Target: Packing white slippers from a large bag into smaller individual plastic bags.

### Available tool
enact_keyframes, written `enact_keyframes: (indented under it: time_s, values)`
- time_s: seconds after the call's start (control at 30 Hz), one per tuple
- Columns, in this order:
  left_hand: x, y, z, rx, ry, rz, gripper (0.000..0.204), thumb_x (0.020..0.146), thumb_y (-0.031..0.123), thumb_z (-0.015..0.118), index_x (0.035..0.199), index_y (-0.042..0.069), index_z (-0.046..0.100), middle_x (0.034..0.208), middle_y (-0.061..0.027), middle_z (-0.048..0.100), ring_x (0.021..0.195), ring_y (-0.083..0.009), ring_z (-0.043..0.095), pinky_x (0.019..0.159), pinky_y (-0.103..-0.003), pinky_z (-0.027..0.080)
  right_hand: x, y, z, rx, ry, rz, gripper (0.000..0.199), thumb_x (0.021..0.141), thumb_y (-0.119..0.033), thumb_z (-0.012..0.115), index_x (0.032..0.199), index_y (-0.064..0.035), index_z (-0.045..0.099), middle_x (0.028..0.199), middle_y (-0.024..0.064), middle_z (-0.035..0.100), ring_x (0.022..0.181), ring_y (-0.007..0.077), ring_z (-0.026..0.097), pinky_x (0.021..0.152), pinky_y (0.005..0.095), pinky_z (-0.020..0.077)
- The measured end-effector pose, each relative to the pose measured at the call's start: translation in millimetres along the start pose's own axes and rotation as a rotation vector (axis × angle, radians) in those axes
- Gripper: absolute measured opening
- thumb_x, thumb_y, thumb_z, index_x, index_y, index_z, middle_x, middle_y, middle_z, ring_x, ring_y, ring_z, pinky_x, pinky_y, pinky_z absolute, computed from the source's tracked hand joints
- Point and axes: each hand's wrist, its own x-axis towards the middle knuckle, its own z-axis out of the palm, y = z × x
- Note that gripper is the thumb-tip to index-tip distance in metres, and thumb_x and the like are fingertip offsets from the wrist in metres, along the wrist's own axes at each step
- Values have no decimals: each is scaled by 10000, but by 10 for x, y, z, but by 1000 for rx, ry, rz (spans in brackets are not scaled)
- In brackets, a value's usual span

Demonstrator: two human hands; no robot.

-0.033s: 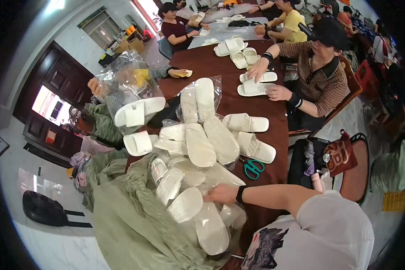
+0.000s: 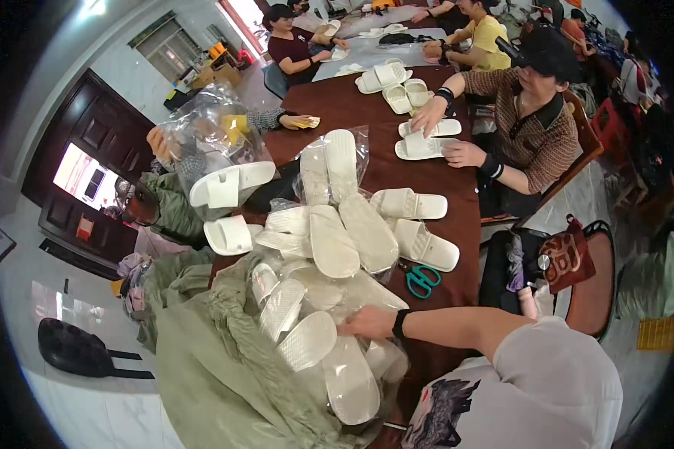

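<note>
My right hand (image 2: 371, 322), with a black band at the wrist, reaches in from the right over a heap of white slippers in clear plastic bags. Its fingers are bent together at the edge of a slipper (image 2: 308, 342) that lies sole up. Just below the hand is another bagged slipper (image 2: 351, 380). A big green cloth sack (image 2: 225, 359) spreads along the heap's left and lower side, partly under the slippers. My left hand does not show.
Teal-handled scissors (image 2: 423, 281) lie on the brown table (image 2: 448, 258) right of the heap. Across from me a person handles a clear bag (image 2: 210, 127) beside white slippers. At the right, a co-worker's hands (image 2: 430, 116) hold slippers. A chair (image 2: 593, 280) carries bags.
The clear bag held by the person across at the left has shifted and crumpled slightly. My right hand stays almost in the same place.
</note>
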Motion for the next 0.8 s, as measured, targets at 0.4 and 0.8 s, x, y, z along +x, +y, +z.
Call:
enact_keyframes:
  time_s: [0.4,0.8]
  values:
    - [-65,-349,-82,50,55,-261,364,993,148,424,1316,-15,466,1274,-167,511,1109,-304,496,945,-408,403,39,97,235,340,234,238,672,711,7,495,1311,-295,530,995,142,651,842,342,633,761,421,506]
    - [-381,-649,-811,237,228,-595,341,1000,113,425,1311,-22,461,1250,-174,522,1082,-288,509,941,-389,407,-147,185,123,121,67,217,564,798,-87,508,1319,-301,542,946,140,664,782,264,646,747,351,510]
